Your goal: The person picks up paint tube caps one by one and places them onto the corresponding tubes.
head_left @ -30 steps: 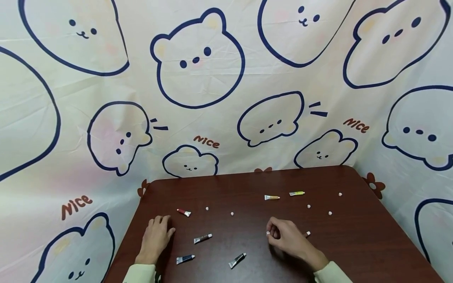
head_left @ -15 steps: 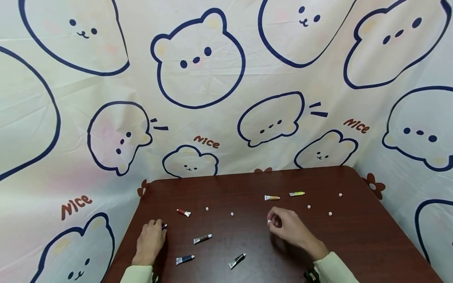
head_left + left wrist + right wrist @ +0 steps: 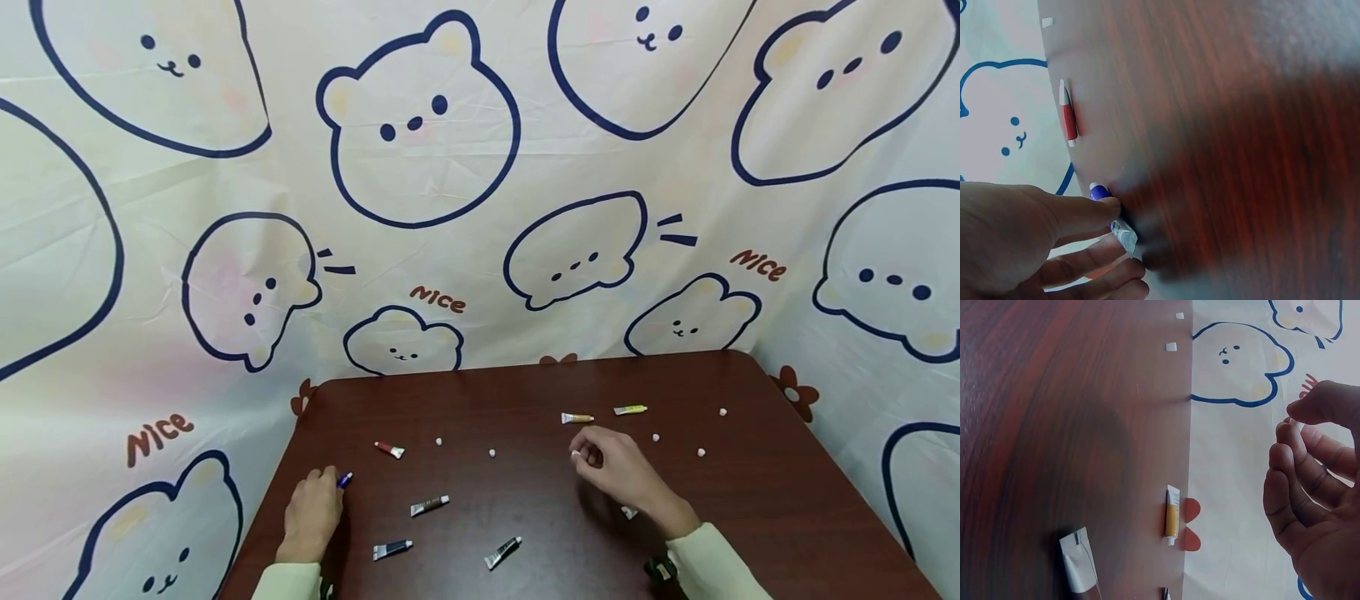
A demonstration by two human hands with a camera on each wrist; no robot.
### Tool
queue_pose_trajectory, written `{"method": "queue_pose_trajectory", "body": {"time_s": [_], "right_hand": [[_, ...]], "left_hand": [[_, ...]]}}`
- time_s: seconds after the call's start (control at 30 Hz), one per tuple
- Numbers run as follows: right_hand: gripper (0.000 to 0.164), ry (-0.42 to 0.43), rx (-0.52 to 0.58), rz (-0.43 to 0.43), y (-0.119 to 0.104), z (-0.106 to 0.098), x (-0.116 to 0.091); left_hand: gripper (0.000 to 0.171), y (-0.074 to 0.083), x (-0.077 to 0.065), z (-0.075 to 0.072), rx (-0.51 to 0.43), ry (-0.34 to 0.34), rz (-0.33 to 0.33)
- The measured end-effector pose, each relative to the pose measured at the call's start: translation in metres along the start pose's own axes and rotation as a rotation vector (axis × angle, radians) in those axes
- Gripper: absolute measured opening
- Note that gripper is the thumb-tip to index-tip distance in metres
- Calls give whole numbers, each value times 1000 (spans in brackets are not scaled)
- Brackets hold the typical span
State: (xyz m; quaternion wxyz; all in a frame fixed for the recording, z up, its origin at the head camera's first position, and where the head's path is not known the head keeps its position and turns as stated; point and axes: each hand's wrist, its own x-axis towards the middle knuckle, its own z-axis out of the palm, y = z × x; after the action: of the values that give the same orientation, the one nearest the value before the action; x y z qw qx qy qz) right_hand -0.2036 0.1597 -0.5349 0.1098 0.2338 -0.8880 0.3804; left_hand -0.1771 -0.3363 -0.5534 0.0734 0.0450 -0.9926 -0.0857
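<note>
My left hand (image 3: pixel 311 512), at the table's left side, pinches a small blue-purple paint tube (image 3: pixel 1102 192) between thumb and fingers. Its white cap end points away from the hand and its crimped tail shows below the thumb. A red paint tube (image 3: pixel 389 450) lies just beyond that hand. My right hand (image 3: pixel 618 471) is over the right half of the table, thumb and index finger pinching a tiny white piece (image 3: pixel 575 453), mostly covered by the fingertips. Under the right wrist lies another tube (image 3: pixel 1079 559), partly hidden in the head view.
Brown (image 3: pixel 430 506), dark blue (image 3: pixel 393 549) and black (image 3: pixel 502 552) tubes lie mid-table. Ochre (image 3: pixel 577 418) and yellow (image 3: pixel 630 410) tubes lie toward the back edge. Several small white pieces (image 3: pixel 701 452) are scattered about. A bear-print cloth (image 3: pixel 480 275) hangs behind the brown table (image 3: pixel 787 500).
My left hand has drawn back leftward, bringing the blue-purple tube into sight. My right hand has moved farther toward the back with the white piece between its fingertips.
</note>
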Motion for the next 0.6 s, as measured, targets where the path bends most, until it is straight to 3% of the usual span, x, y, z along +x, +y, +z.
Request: {"method": "queue_pose_trajectory", "body": {"time_s": [0.27,0.6], "right_hand": [[12,-16,-9,26,4,-2,3],[14,-9,-14,86,13,1,9]], "left_hand": [[13,5,-1,-4,-15,15,19],[15,32,1,-20,-25,61,101]]}}
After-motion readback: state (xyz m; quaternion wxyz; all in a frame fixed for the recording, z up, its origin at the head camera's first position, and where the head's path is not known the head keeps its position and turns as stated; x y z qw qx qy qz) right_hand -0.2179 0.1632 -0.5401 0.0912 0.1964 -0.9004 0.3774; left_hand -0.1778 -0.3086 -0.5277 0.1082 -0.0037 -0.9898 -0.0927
